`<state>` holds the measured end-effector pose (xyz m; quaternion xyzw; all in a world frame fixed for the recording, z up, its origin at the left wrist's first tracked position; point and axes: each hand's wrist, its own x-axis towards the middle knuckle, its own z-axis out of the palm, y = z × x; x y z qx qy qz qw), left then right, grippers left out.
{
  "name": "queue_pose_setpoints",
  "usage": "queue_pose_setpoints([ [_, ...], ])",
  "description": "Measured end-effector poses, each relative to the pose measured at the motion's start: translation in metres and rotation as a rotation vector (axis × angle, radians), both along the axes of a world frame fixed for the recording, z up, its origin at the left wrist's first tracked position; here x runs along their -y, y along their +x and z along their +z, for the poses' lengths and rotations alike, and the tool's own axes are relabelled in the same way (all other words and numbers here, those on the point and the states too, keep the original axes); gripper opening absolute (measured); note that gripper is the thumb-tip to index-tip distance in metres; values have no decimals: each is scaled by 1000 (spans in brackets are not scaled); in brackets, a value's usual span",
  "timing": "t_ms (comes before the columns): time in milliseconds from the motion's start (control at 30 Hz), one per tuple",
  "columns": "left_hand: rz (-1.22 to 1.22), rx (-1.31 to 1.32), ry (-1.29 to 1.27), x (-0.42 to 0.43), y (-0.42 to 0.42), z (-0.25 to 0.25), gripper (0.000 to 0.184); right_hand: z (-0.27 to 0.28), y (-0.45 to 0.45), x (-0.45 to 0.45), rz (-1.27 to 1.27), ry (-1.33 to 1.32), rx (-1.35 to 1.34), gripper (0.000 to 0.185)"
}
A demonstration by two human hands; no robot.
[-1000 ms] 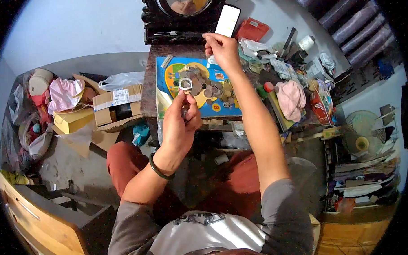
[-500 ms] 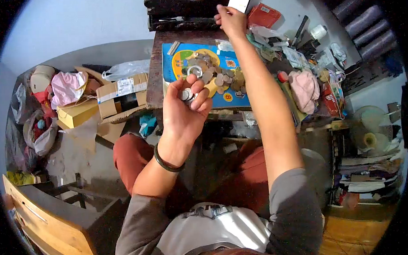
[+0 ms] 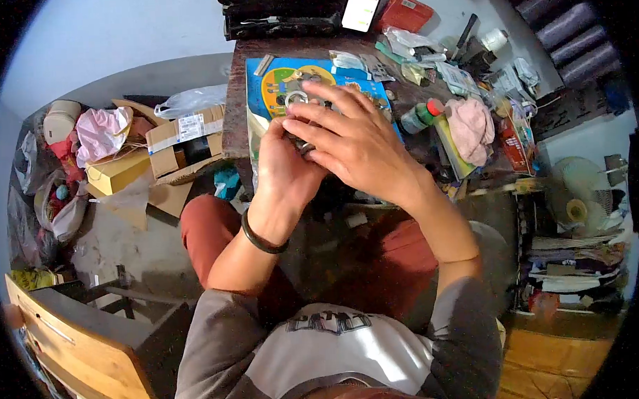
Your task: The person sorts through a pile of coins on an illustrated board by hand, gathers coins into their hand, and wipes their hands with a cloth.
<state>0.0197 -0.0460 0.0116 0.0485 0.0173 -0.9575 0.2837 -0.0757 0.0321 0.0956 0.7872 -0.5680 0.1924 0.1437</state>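
Note:
My left hand (image 3: 284, 165), a dark bangle on its wrist, is held palm up with curled fingers around silver coins (image 3: 305, 148). Over it lies my right hand (image 3: 367, 141), fingers stretched out and covering most of the left fingers and the coins. Just beyond the fingertips a pale ring-shaped thing (image 3: 296, 99) shows; its kind is unclear. Below both hands is a blue sheet with a yellow printed circle (image 3: 277, 81), spread on the dark table (image 3: 239, 111). The coin pile on the sheet is largely hidden by my right hand.
A lit phone (image 3: 362, 8) leans at the back beside a red box (image 3: 404, 12). To the right are a green bottle with a red cap (image 3: 421, 116) and a pink cloth (image 3: 470, 127). Cardboard boxes (image 3: 187, 146) lie left of the table; a fan (image 3: 576, 197) stands right.
My right hand has come down from beside the phone to lie over my left hand. The green bottle, formerly hidden behind my right arm, now shows. The coin pile has become mostly covered.

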Motion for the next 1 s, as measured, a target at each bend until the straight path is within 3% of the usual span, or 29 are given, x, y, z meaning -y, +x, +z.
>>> queue_pose_setpoints([
  [100, 4, 12, -1, -4, -8, 5, 35, -5, -7, 6, -18, 4, -134, 38],
  [233, 92, 155, -169, 15, -21, 37, 29, 5, -5, 20, -73, -241, -179, 27],
  [333, 158, 317, -282, 58, -45, 51, 25, 10, -14, 32, -136, -426, 23, 26],
  [400, 64, 27, -467, 121, -50, 32, 26, 17, -12, 15, -95, -393, 220, 28],
  [433, 125, 161, -315, 135, -55, 49, 27, 11, -17, 7, -58, -380, 285, 28],
  [500, 319, 426, -324, 167, -62, 73, 28, -2, -29, -10, -7, -360, 365, 24],
  [600, 357, 466, -170, 222, -65, 72, 20, -23, -48, -25, -29, -332, 470, 22],
  [733, 281, 416, -176, 220, -82, 71, 18, -32, -66, -26, -116, -247, 749, 20],
  [800, 172, 313, -286, 178, -93, 68, 19, -27, -79, -6, -139, -323, 730, 23],
  [867, 183, 310, -185, 129, -103, 77, 22, -13, -81, 12, -219, -270, 783, 25],
  [933, 90, 231, -100, 107, -98, 67, 31, 4, -80, 28, -172, -348, 516, 30],
  [1000, 126, 315, -261, 87, -91, 57, 39, 18, -78, 43, -68, -376, 274, 33],
])
